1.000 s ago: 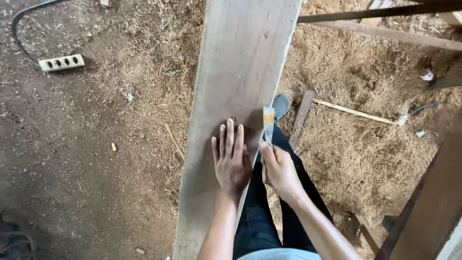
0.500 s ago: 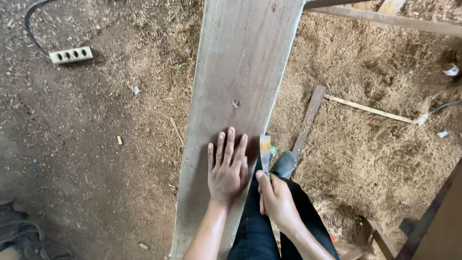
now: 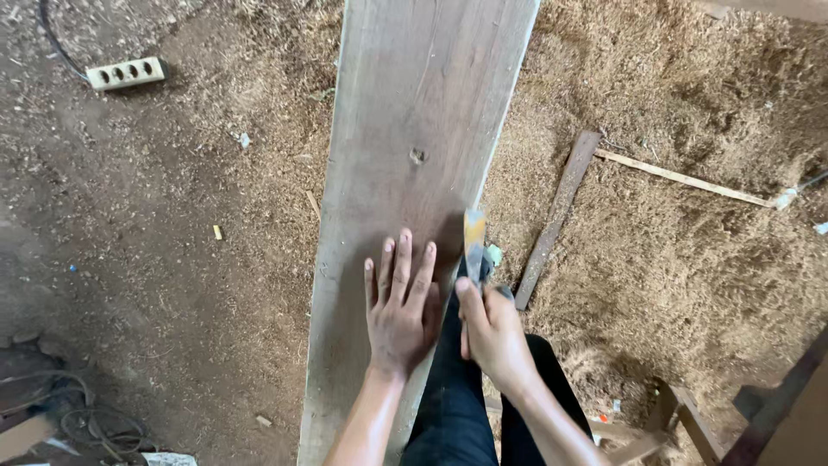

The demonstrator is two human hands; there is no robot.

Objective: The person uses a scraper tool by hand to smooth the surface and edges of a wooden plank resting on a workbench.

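The left hand [image 3: 399, 312] lies flat, fingers spread, on the long grey weathered wooden plank [image 3: 414, 147], its grip wide and holding nothing. Just right of it, the right hand [image 3: 490, 332] has its grip closed round a small tool with a yellowish flat blade [image 3: 473, 235], whose blade stands against the plank's right edge, just beyond the fingers. Right of that grip a dark narrow wooden slat [image 3: 552, 220] lies on the sawdust-covered floor [image 3: 673, 250]. Far left of both hands sits a white power strip [image 3: 126, 72].
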